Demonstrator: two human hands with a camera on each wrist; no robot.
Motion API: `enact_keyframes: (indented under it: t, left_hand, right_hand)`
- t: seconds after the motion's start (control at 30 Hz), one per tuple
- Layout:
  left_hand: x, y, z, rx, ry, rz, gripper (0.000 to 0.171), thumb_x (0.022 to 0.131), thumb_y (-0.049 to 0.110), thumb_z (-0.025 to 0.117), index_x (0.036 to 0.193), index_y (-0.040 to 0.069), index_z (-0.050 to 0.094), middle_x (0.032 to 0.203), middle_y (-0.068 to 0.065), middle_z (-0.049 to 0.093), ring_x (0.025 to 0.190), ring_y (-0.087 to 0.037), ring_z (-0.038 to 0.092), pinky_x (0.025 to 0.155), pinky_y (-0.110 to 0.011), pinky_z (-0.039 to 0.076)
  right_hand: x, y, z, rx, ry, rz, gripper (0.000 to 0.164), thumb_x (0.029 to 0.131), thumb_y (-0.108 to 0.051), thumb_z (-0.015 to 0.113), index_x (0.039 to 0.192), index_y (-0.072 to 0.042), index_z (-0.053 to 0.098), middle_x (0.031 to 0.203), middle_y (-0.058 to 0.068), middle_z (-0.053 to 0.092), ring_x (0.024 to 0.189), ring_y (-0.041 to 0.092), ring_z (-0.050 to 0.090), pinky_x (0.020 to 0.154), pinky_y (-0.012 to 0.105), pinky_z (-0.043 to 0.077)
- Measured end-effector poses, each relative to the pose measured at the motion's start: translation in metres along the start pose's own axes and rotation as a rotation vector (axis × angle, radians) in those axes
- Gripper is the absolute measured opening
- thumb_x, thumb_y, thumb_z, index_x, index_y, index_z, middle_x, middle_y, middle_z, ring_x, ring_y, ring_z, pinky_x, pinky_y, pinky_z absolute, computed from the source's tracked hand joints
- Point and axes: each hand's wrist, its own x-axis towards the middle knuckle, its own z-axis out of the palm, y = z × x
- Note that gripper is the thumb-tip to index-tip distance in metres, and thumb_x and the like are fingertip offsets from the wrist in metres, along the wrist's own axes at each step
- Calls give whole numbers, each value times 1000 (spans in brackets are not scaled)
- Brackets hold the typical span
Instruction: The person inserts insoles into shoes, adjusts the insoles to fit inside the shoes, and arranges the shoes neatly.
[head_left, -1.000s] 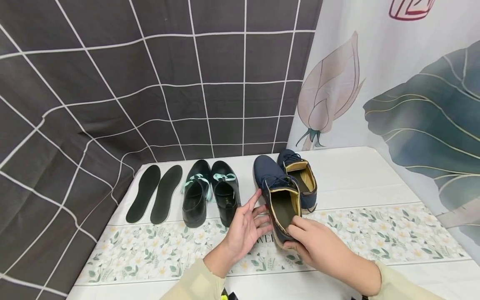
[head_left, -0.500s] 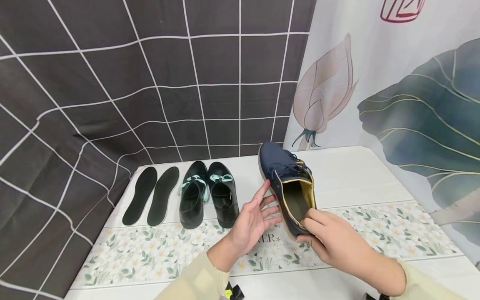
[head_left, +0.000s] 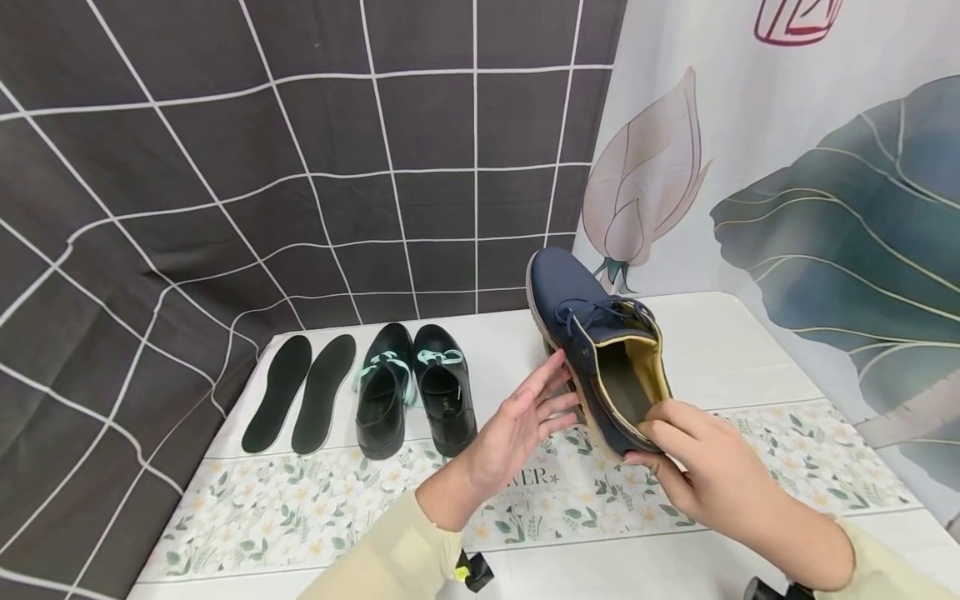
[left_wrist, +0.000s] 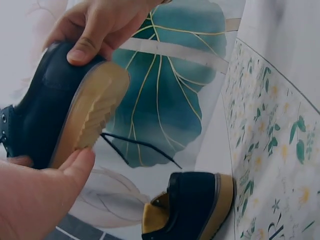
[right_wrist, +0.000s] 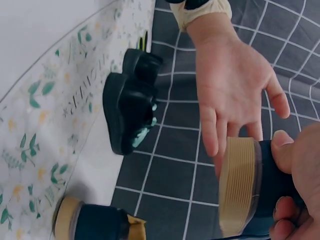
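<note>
A navy lace-up shoe (head_left: pixel 577 304) with a tan sole and yellow lining is held above the table, toe pointing away and raised. My right hand (head_left: pixel 708 458) pinches its heel, with fingers inside the collar and thumb outside at the back. My left hand (head_left: pixel 517 433) lies palm up along the shoe's left side, fingers extended; in the left wrist view its fingertips reach the sole (left_wrist: pixel 92 120). The matching navy shoe (left_wrist: pixel 197 202) stands on the table below, mostly hidden behind the held one in the head view.
Two black shoes (head_left: pixel 442 383) with mint laces stand left of my hands. Farther left lie two dark insoles (head_left: pixel 277 392). A floral-banded white cloth covers the table (head_left: pixel 300 517). A dark grid curtain (head_left: pixel 315 167) and a white printed curtain (head_left: pixel 720 150) hang behind.
My right hand has raised the navy shoe off the table and moved it rightward, its toe tilting up. My left hand has followed alongside, slightly right and up.
</note>
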Motion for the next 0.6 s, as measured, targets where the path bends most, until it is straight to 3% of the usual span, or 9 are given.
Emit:
enact_keyframes:
  t: [0.2, 0.6]
  left_hand:
    - [-9, 6, 3, 129, 4, -12, 66, 103, 30, 20, 161, 6, 2, 169, -27, 10, 151, -46, 25, 124, -68, 18]
    - [-37, 8, -14, 238, 58, 21, 61, 102, 20, 21, 159, 0, 15, 165, -31, 24, 147, -47, 32, 120, -72, 25]
  right_hand:
    - [-3, 12, -6, -9, 25, -20, 47, 105, -44, 47, 78, -11, 67, 82, -2, 60, 66, 10, 50, 52, 24, 43]
    - [-18, 60, -11, -107, 24, 43, 52, 104, -48, 46, 78, -10, 69, 81, 3, 61, 64, 14, 48, 49, 28, 40]
